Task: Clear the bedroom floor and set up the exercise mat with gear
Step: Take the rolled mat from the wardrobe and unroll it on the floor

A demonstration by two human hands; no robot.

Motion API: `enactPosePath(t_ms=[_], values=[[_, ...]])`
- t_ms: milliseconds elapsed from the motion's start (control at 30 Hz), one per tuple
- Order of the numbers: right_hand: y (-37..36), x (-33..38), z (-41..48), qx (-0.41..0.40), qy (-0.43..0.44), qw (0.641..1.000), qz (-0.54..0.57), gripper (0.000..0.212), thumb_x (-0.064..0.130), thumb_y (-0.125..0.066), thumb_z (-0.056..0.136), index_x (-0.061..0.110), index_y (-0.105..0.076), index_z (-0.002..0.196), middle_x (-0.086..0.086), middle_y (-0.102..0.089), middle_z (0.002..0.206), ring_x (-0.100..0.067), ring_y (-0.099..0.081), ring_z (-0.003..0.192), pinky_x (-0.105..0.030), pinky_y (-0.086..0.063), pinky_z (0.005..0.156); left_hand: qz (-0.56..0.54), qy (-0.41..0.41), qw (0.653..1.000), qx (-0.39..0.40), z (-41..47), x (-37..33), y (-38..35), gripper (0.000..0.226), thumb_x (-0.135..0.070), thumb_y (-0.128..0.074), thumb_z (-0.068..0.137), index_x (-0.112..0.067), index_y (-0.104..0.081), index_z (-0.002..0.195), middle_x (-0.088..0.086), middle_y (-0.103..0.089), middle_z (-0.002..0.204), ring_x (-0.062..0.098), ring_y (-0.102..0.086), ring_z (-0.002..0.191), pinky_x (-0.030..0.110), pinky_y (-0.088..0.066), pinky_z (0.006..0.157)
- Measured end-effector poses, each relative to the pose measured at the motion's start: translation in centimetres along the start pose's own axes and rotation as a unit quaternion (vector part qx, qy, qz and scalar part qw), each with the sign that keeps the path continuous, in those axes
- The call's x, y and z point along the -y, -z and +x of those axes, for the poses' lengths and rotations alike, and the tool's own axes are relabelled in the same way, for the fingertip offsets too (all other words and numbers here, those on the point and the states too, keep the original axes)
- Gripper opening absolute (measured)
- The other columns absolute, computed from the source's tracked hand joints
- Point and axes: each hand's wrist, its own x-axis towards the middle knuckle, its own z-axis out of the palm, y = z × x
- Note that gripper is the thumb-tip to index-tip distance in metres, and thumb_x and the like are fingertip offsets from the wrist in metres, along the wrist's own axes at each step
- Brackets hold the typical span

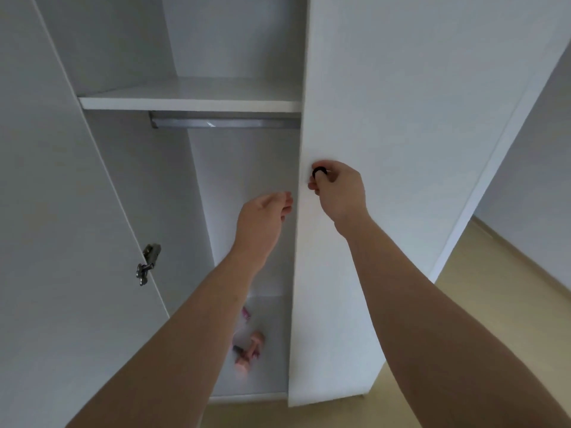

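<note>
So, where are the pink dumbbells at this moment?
In the head view, the pink dumbbells lie on the wardrobe floor, low in the picture, just left of the right door and below the left hand.

Home bedroom, identified by a white wardrobe (145,180) with shelf (191,102), clothes rail (225,122) and black door knob (319,172), and pale floor (494,304) at the right.
</note>
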Motion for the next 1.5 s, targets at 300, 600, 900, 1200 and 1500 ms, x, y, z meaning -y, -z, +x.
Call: enactPosePath(t_ms=[300, 600, 900, 1200, 1500], values=[[5.1, 0.8, -8.6, -0.031, 0.028, 0.998, 0.054, 0.013, 0.027, -0.062, 0.094, 0.027, -0.074, 0.087, 0.002, -0.074, 0.079, -0.023, -0.071, 0.082, -0.051, -0.058, 0.085, -0.006, -0.045, 0.996, 0.083, -2.8, -0.5, -2.6, 0.021, -0.031, -0.062, 0.09, -0.019, -0.078, 0.084, 0.021, -0.074, 0.096, 0.036, -0.07, 0.092, 0.058, -0.051, 0.101], [9.5, 0.7, -15.1, -0.13, 0.002, 0.987, 0.09, 0.018, 0.035, -0.072, 0.089, 0.037, -0.066, 0.106, -0.001, -0.074, 0.086, -0.021, -0.07, 0.083, -0.032, -0.056, 0.072, -0.047, -0.079, 0.966, 0.242, -7.0, 0.1, -4.3, 0.015, 0.001, -0.067, 0.095, -0.001, -0.077, 0.106, 0.01, -0.08, 0.099, 0.026, -0.077, 0.095, 0.036, -0.062, 0.088], [14.5, -1.8, -21.2, -0.302, -0.016, 0.949, 0.085, 0.027, 0.049, -0.067, 0.092, 0.025, -0.081, 0.09, 0.007, -0.079, 0.09, -0.011, -0.074, 0.093, -0.04, -0.059, 0.089, -0.027, -0.122, 0.916, 0.382, -12.3, -0.7, -9.6, 0.025, -0.017, -0.072, 0.087, -0.022, -0.078, 0.11, -0.001, -0.077, 0.113, 0.018, -0.071, 0.113, 0.044, -0.052, 0.105], [21.7, -3.2, -24.6, -0.426, 0.019, 0.904, -0.01, 0.021, 0.039, -0.063, 0.096, 0.025, -0.076, 0.086, -0.014, -0.071, 0.079, -0.014, -0.057, 0.064, -0.023, -0.047, 0.062, 0.002, -0.132, 0.861, 0.491, -16.5, -1.3, -17.8, 0.038, -0.006, -0.07, 0.093, -0.009, -0.068, 0.131, -0.002, -0.074, 0.122, 0.007, -0.067, 0.119, 0.034, -0.046, 0.113], [28.3, -4.6, -24.2, -0.455, -0.025, 0.887, -0.068, 0.023, 0.039, -0.056, 0.097, 0.04, -0.077, 0.105, 0.01, -0.076, 0.084, -0.012, -0.067, 0.074, -0.036, -0.057, 0.079, -0.001, -0.09, 0.824, 0.559, -19.0, -2.1, -25.1, 0.047, 0.004, -0.058, 0.098, -0.004, -0.054, 0.144, 0.007, -0.059, 0.144, 0.008, -0.056, 0.133, 0.022, -0.038, 0.115]])
